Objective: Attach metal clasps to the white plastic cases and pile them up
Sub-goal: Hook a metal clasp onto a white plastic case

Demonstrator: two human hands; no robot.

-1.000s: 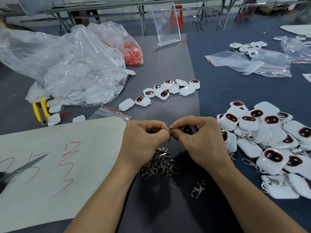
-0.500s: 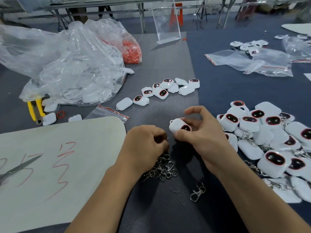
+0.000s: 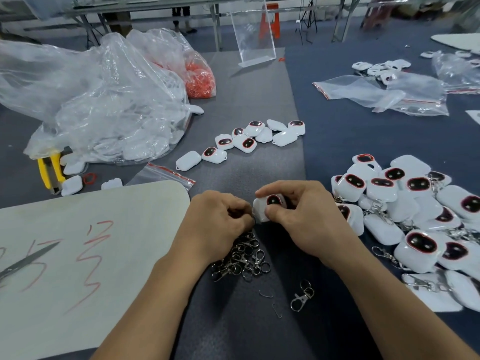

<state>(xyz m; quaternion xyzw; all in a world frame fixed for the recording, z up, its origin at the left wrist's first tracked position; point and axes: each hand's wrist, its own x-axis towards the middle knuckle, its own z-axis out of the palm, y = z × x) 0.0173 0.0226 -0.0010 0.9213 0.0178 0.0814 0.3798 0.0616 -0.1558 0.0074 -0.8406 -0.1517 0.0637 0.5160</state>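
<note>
Right hand (image 3: 302,220) grips a white plastic case (image 3: 261,210) above the loose metal clasps (image 3: 241,258), steadying its corner against the left hand (image 3: 217,220), whose curled fingers hide whatever they pinch; clasped cases (image 3: 405,203) lie piled right.

Views: one, a wide-angle camera worn on the person's head.
Facing: forward and down over the table (image 3: 259,94).
Nearness: close above the left hand (image 3: 220,219) and right hand (image 3: 304,222) at mid-frame; the forearms (image 3: 145,307) run out the bottom edge.
Far end: the room's back shows small along the top.
</note>
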